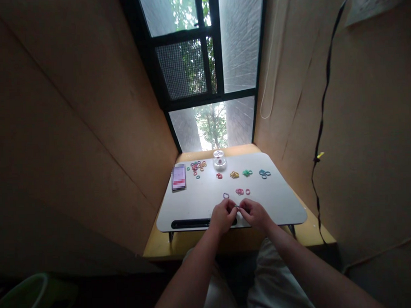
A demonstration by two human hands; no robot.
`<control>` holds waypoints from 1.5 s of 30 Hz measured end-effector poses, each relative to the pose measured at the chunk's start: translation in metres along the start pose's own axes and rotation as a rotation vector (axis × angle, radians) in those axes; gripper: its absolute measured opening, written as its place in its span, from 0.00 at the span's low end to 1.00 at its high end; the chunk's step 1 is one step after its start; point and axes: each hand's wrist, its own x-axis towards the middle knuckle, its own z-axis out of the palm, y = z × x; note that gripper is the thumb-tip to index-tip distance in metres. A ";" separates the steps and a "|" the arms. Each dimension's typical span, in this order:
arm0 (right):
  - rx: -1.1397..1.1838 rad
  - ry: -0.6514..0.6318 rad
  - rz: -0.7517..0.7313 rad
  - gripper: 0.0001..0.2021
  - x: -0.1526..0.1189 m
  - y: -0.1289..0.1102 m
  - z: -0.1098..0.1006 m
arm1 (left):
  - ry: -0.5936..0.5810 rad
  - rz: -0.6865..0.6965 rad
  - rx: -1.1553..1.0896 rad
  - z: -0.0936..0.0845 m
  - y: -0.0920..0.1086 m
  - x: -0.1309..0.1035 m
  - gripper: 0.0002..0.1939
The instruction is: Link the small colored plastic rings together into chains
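My left hand (224, 216) and my right hand (254, 213) meet low over the white table top, fingertips pinched together. Between them is a small greyish-green thing, mostly covered by my fingers; its kind is too small to make out. Just beyond my left fingers lies a single purple band (226, 195). Past my right hand are a small heap of pink bands (239, 192) and one separate pink band (247, 192). Farther back lie heaps of red bands (219, 176), yellow bands (234, 174), green bands (247, 172) and blue bands (264, 173).
A white folding table (193, 204) stands on a yellow ledge (191, 247) below the window. On it are a phone (178, 177), mixed coloured bands (195, 167), a clear container (219, 162) and a black slot strip (191, 223). A dark cable (321, 123) hangs at right.
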 end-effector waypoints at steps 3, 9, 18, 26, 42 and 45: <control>-0.006 0.010 0.011 0.09 0.000 -0.001 0.000 | -0.014 0.010 -0.005 -0.001 0.002 -0.001 0.04; 0.008 0.019 0.009 0.07 -0.001 0.000 0.001 | -0.025 0.029 -0.015 -0.001 0.007 -0.003 0.05; -0.034 0.013 0.018 0.05 -0.001 -0.004 0.000 | 0.016 -0.016 0.001 0.001 0.003 -0.002 0.05; -0.057 0.016 0.009 0.06 0.000 -0.004 0.000 | 0.002 -0.024 0.002 0.002 0.002 -0.002 0.05; 0.002 0.048 0.016 0.05 -0.002 -0.003 0.001 | 0.002 0.024 0.008 0.002 -0.001 -0.003 0.09; -0.011 0.054 0.015 0.05 -0.002 -0.005 0.000 | 0.000 0.024 0.013 0.002 0.000 -0.003 0.09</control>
